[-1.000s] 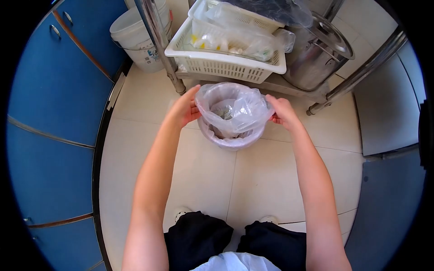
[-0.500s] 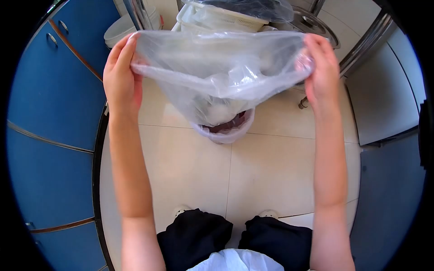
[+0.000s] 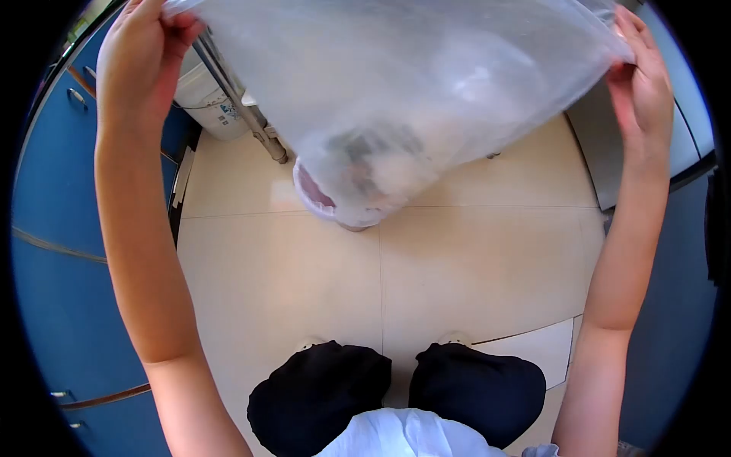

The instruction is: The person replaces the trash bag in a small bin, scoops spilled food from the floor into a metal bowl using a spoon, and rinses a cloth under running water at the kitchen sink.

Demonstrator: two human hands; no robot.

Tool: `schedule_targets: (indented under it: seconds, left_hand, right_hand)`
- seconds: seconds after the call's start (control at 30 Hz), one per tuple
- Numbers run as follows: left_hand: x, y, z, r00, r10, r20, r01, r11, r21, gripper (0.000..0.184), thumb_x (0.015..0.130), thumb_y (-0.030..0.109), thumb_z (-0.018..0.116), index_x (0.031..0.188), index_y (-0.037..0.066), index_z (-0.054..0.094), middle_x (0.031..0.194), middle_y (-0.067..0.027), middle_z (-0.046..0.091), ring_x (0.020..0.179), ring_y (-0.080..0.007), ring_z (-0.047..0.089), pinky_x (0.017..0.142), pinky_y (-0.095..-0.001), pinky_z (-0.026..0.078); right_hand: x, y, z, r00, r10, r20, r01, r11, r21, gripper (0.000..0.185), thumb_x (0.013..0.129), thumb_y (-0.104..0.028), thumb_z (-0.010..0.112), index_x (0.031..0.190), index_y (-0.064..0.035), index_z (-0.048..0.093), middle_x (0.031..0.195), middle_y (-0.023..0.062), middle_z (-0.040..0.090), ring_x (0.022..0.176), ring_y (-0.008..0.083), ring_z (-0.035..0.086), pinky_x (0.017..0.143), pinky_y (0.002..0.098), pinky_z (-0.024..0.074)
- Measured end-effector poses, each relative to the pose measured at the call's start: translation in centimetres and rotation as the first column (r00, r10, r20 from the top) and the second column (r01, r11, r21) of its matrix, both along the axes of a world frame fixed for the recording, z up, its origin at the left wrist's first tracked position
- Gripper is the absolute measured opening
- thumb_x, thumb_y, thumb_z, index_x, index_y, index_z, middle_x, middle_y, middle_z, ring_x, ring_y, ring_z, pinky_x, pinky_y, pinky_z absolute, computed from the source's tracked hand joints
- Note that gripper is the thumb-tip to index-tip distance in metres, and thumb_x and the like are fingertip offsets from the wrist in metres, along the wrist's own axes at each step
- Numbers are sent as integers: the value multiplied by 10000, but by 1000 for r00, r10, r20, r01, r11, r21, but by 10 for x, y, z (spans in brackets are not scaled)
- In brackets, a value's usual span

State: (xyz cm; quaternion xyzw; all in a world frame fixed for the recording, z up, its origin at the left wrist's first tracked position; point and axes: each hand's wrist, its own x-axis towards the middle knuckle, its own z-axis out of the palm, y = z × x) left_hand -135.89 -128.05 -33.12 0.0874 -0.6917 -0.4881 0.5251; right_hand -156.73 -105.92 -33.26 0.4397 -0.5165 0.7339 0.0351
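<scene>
Left hand (image 3: 145,65) and right hand (image 3: 643,87) pinch a translucent bag (image 3: 403,84) over the bin (image 3: 313,188), seemingly a lifting step needing level support next.

The bag (image 3: 426,91) spans left hand (image 3: 141,61) to right hand (image 3: 646,80), partly before the bin (image 3: 306,194); cupboards (image 3: 53,183) stand left, a bucket (image 3: 207,110) far left.

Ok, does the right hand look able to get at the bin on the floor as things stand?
Probably not right away: the right hand grips an edge of the spread plastic bag, which hangs across much of the bin in this view.
</scene>
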Motion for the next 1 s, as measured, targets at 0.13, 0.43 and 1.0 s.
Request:
schedule_targets:
  seconds: [0.13,0.43,1.0]
  left_hand:
    - [-13,5,-21,969,-183,163,167,980,109,217,852,119,541,1030,-3,570,843,-47,584,672,-82,544,565,-183,433]
    - [-52,78,-153,680,-583,445,371,797,476,116,849,78,550,950,21,562,578,45,482,531,-33,464,508,-202,395]
    - [-44,44,-204,381,-742,551,362,668,650,259,823,85,596,1063,30,515,741,19,543,728,-61,522,683,-206,409]
  right_hand:
    - [-48,43,-18,987,-26,159,-3,983,181,191,883,-186,552,1005,-40,552,723,-36,537,645,53,514,601,193,416]
    - [-21,77,-140,910,-82,405,-157,838,523,143,862,-184,591,831,-74,505,553,-26,471,475,62,429,457,208,345]
    - [-41,124,-234,823,4,568,-324,825,463,229,821,-33,606,1040,-33,541,923,37,550,897,148,552,854,296,434]
